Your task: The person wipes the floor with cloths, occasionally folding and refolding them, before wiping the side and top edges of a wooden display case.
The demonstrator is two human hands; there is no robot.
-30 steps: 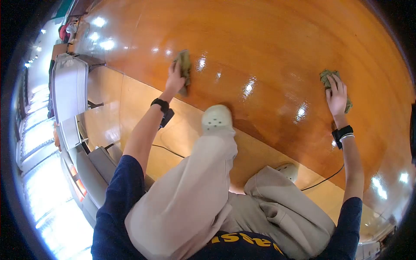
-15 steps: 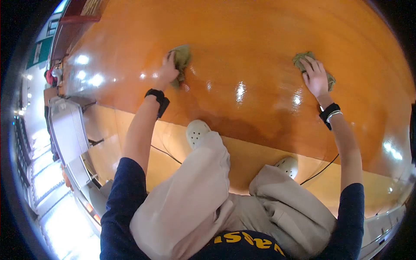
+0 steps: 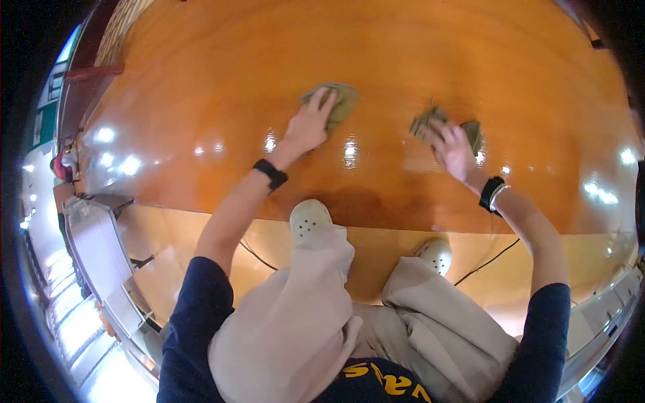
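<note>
My left hand point(image 3: 308, 127) presses a folded olive-green cleaning cloth point(image 3: 345, 104) flat against a glossy orange-brown wooden surface point(image 3: 390, 60). The fingers lie over the cloth's left side. To the right, my right hand point(image 3: 455, 151) bears down on a second, crumpled olive-green rag point(image 3: 426, 119), whose edges stick out on both sides of the fingers. That hand is somewhat blurred. Both arms reach forward, and a gap of bare wood separates the two cloths. Each wrist wears a black band.
My white clog shoes point(image 3: 311, 218) are by the near edge of the glossy wood, over a paler floor strip point(image 3: 369, 262). A dark cable point(image 3: 487, 262) runs behind the feet. Stacked pale tables or panels point(image 3: 94, 232) stand at left.
My left hand has slid right with its cloth. My right hand has moved left and slightly nearer with its rag, so the two are closer together. The view has shifted slightly.
</note>
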